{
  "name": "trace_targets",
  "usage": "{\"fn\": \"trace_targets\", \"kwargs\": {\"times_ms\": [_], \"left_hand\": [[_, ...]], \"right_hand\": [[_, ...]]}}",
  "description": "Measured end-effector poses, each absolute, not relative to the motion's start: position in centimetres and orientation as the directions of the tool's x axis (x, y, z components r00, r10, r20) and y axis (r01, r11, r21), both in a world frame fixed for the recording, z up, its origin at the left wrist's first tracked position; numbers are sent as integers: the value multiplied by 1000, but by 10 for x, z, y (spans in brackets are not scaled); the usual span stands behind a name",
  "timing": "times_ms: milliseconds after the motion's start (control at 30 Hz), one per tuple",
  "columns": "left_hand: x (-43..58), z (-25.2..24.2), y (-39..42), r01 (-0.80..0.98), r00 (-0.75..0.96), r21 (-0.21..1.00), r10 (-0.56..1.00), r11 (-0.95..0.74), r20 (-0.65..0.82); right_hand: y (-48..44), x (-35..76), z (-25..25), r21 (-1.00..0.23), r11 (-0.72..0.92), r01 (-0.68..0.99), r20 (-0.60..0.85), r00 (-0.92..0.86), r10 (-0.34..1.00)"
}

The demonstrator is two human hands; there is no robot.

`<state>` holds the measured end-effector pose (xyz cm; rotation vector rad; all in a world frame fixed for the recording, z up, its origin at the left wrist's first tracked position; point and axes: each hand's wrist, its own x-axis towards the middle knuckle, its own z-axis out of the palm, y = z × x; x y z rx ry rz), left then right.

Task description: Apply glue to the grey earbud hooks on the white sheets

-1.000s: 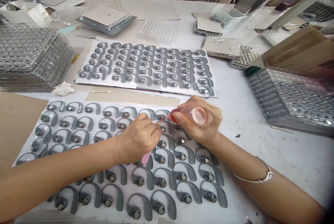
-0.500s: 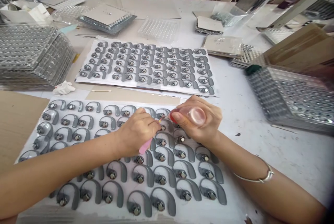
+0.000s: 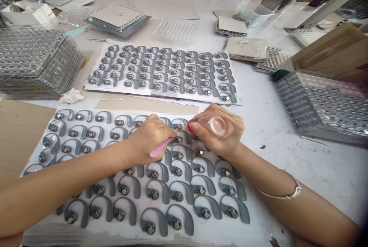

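Observation:
My left hand (image 3: pixel 152 135) is closed round a slim pink tool, perhaps tweezers (image 3: pixel 160 148), its narrow tip pointing right toward the bottle. In my right hand (image 3: pixel 227 143) is a small clear squeeze bottle (image 3: pixel 216 125) with a red nozzle end, tilted with its base toward me and its nozzle aimed left. Both tips meet closely over the upper rows of grey ear-hook earphone shells (image 3: pixel 189 218); whether they touch a shell I cannot make out. Each shell carries a round metallic part and fine wires. They lie in rows on a white sheet (image 3: pixel 207 232).
Behind lies a second board (image 3: pixel 120 90) of similar shells. Stacked clear blister trays stand left (image 3: pixel 31 55) and right (image 3: pixel 336 105). A cotton swab (image 3: pixel 112 99) and crumpled tissue (image 3: pixel 71 96) lie between. Cardboard-topped trays (image 3: pixel 117 17) are farther back.
My left hand has shifted slightly up, and the pink tool has swung to a flatter angle with its rear end raised. My right hand and the bottle stay nearly in place.

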<state>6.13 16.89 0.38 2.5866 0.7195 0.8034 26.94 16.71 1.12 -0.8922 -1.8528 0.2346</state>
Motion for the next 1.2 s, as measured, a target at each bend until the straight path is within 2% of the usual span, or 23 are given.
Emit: {"fn": "trace_targets", "kwargs": {"times_ms": [533, 667, 967, 1200], "left_hand": [[57, 8, 179, 333, 682, 643, 647, -689, 341], [56, 6, 183, 335, 664, 680, 675, -653, 321], [55, 4, 186, 371, 638, 724, 726, -581, 256], [55, 5, 186, 376, 634, 728, 732, -573, 249]], "right_hand": [[166, 269, 8, -547, 715, 436, 724, -183, 665], [165, 269, 6, -506, 752, 423, 760, -193, 621], [165, 271, 1, -426, 795, 432, 807, -216, 549], [166, 272, -2, -427, 790, 440, 804, -215, 555]]}}
